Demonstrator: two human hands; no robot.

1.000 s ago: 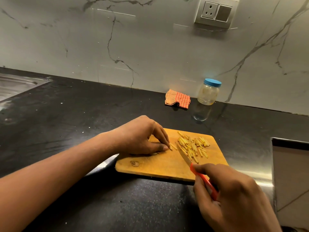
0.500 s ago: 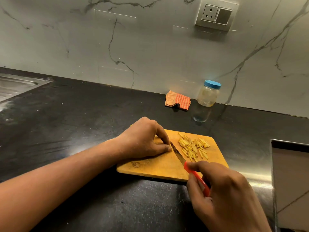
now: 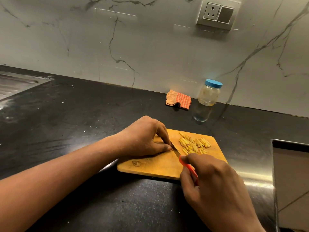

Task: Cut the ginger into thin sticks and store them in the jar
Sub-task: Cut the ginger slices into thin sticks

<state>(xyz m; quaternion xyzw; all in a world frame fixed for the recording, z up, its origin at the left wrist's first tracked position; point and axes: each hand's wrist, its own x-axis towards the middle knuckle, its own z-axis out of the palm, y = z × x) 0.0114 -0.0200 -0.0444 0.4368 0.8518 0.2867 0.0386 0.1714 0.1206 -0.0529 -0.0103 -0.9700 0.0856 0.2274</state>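
1. Ginger sticks [image 3: 194,144], thin and pale yellow, lie in a loose pile at the far right corner of the rectangular wooden cutting board [image 3: 150,168], near the black stone tabletop's [image 3: 75,114] front edge.
2. The right hand [image 3: 215,186] grips the red-handled knife [image 3: 189,169], its blade just left of the pile.
3. The left hand [image 3: 142,138] curls its fingers down onto the board against the blade; I cannot tell whether they pin anything.
4. The clear blue-lidded jar [image 3: 209,94] stands closed at the back edge, beside a folded orange checked cloth [image 3: 178,99].
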